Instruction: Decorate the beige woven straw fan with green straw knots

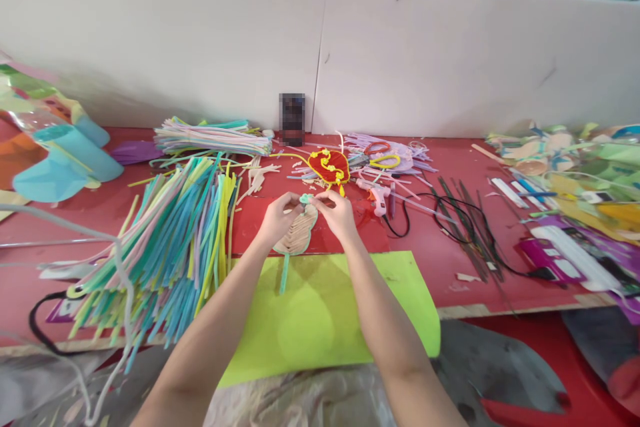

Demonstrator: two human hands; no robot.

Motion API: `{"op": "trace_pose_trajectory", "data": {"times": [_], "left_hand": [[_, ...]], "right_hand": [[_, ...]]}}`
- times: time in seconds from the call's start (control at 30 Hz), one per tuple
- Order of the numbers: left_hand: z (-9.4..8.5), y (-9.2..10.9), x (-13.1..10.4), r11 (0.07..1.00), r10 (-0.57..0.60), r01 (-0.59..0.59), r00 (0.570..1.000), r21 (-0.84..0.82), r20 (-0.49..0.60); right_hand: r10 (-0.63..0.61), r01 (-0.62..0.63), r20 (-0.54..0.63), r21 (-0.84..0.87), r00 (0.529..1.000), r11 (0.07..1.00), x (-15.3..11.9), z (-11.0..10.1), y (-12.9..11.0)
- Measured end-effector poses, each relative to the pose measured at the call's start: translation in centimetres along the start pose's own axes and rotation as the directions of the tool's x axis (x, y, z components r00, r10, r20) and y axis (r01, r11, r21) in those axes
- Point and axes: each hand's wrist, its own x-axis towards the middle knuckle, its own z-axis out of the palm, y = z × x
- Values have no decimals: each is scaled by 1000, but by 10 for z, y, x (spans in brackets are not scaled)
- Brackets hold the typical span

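Note:
Between my fingertips is a small mint-green piece of curled pipe cleaner (305,199). My left hand (281,217) pinches its left side, and my right hand (336,215) closes on its right side. Just below lies a beige leaf-shaped fan (295,233) made of pipe cleaner, edged in pale green, its green stem (285,273) pointing toward me. Part of the fan's upper end is hidden by my hands. Beyond them rests a red heart-shaped piece (327,165) with yellow trim and small yellow flowers. A pink glue gun (380,197) sits to the right of my right hand.
Bundles of coloured pipe cleaners (165,247) cover the left. Scissors with yellow handles (385,161) lie behind the glue gun. A black cable (445,213) runs right to a power strip (555,253). Yellow-green sheet (320,320) hangs over the front edge. A white partition (200,33) stands behind.

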Motion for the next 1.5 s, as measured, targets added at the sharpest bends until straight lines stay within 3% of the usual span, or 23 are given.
{"op": "trace_pose_trajectory", "data": {"times": [0.2,0.37,0.6,0.87,1.17,1.33,1.43,1.5], "left_hand": [[1,0,1,1000,20,-20,999,-5,-26],[-1,-4,4,999,-32,30,998,-34,-62],[-4,-2,5,992,-91,87,995,-94,-44],[-4,-1,5,972,-132,130,991,-195,3],[-3,-7,6,991,-45,47,999,-126,12],[-2,6,1,989,48,-61,994,-132,-98],[-7,24,-3,983,181,-175,971,55,-159],[-12,39,-6,936,302,-266,943,233,-139]], "right_hand": [[-42,42,-6,-23,999,999,1,-1,1],[-57,57,34,-3,998,998,0,-1,-1],[19,-21,42,59,999,998,-1,0,0],[92,-117,131,201,987,973,3,-6,-1],[125,-191,261,246,957,950,-1,-3,3],[166,-229,234,274,958,934,-1,-6,-2],[179,-235,193,325,965,916,0,-9,-9],[194,-246,175,364,965,898,1,-10,-13]]}}
